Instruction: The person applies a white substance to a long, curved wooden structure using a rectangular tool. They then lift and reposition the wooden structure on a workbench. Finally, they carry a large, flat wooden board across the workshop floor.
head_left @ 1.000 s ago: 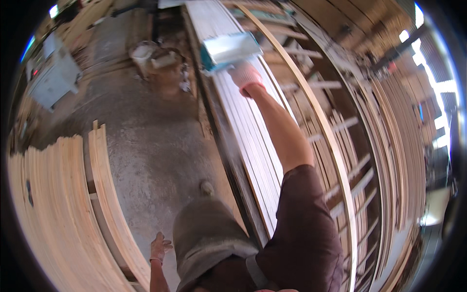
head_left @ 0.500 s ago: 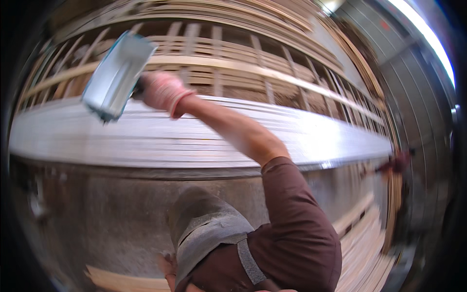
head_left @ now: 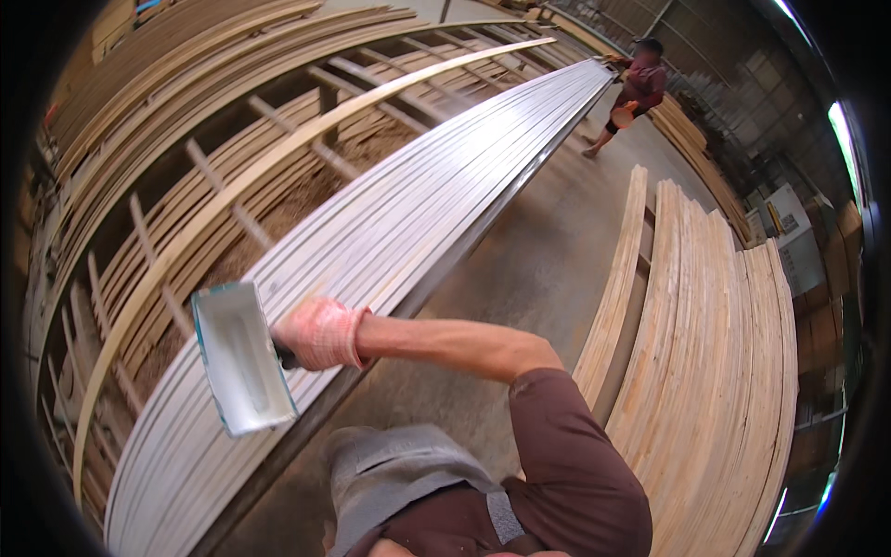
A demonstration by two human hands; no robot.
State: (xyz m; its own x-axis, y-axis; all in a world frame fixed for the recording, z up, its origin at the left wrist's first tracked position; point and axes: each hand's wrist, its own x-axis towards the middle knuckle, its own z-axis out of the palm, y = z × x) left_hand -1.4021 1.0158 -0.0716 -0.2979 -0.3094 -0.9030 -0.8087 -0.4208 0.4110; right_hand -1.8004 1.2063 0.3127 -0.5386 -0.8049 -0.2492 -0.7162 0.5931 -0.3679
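Note:
My right hand (head_left: pixel 322 334), in a pinkish-white knitted glove, is closed around the dark handle of a rectangular scoop (head_left: pixel 243 357). The scoop is white inside with a teal rim, and its hollow side shows. It is held above the near part of a long row of white-coated strips (head_left: pixel 399 200), which lie side by side with a glossy surface. From this view I cannot tell whether the scoop touches them. My left hand does not show.
Beyond the strips is a rack with wooden crossbars (head_left: pixel 218 172) and stacked boards. A stack of bare wooden boards (head_left: pixel 691 343) lies to the right. At the far end of the strips stands a person (head_left: pixel 642 79) in a dark red top. Concrete floor (head_left: pixel 529 278) lies between.
My view has swung to the right, so the strips now run diagonally and the board stack and other person show clearly. The scoop sits lower in view. My left hand has left the picture.

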